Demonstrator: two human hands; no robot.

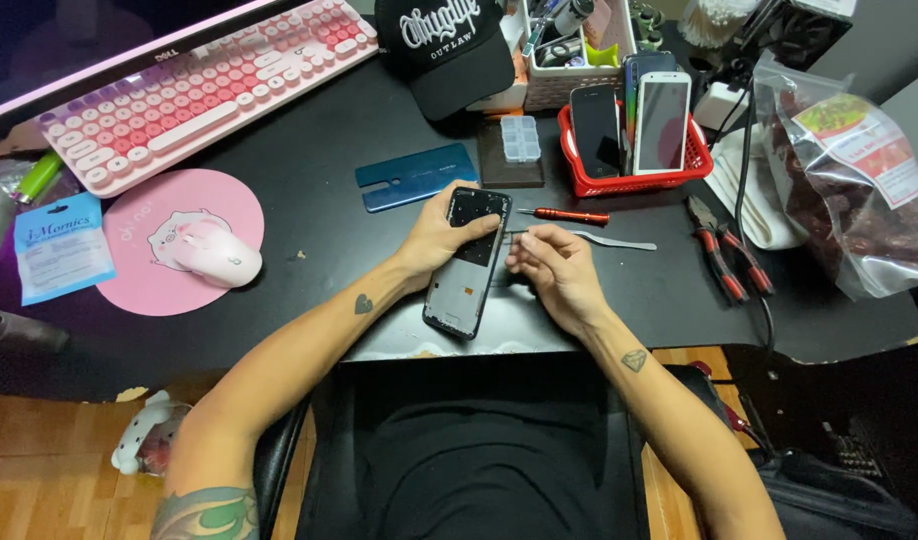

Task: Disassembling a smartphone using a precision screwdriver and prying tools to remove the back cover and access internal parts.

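Closest to the person, at the front edge of the black worktop (309,170), the left hand (434,240) wraps its fingers round the upper part of an opened phone frame (467,262), a dark slab with its back removed that lies slanted, its lower end near the worktop's edge. The right hand (554,270) sits just beside the frame on its right side, fingers curled together in a closed grip; whether anything small is pinched between them cannot be told. Just beyond the right hand lie a thin metal pry tool (614,240) and a red-handled screwdriver (564,214), side by side. Red-handled pliers (724,255) rest further right. To the left, a pink mouse (211,255) sits on a round pink mat (149,235), with a blue packet (61,245) beside it. Behind the left hand lies a teal phone back cover (414,176), next to a small clear compartment box (519,138). Farther back, a red basket (694,160) holds several upright phones, a black cap (444,50) rests nearby, and a pink keyboard (209,85) runs along the far left.
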